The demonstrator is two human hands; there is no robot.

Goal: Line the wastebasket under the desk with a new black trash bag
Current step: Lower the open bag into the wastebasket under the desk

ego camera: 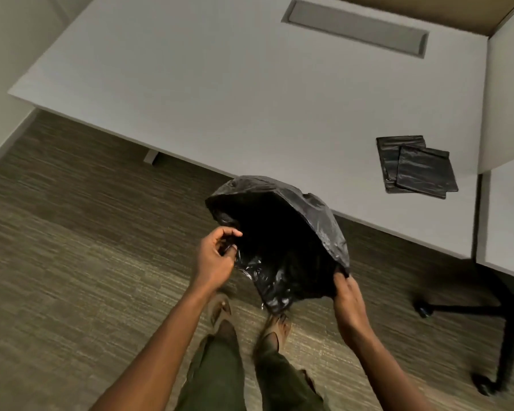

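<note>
A black trash bag [282, 232] hangs open in front of me, its mouth spread wide and facing me, above the carpet by the desk edge. My left hand [215, 258] pinches the bag's rim on the left side. On the lower right, my right hand [349, 298] grips the rim. Two folded black trash bags [416, 167] lie stacked on the white desk [220, 84] at the right. No wastebasket is in view.
The desk's near edge runs diagonally from upper left to lower right. A grey cable slot [355, 26] sits at the desk's back. A black chair base [487, 321] with casters stands on the carpet at the right. My legs and sandalled feet [250, 321] are below the bag.
</note>
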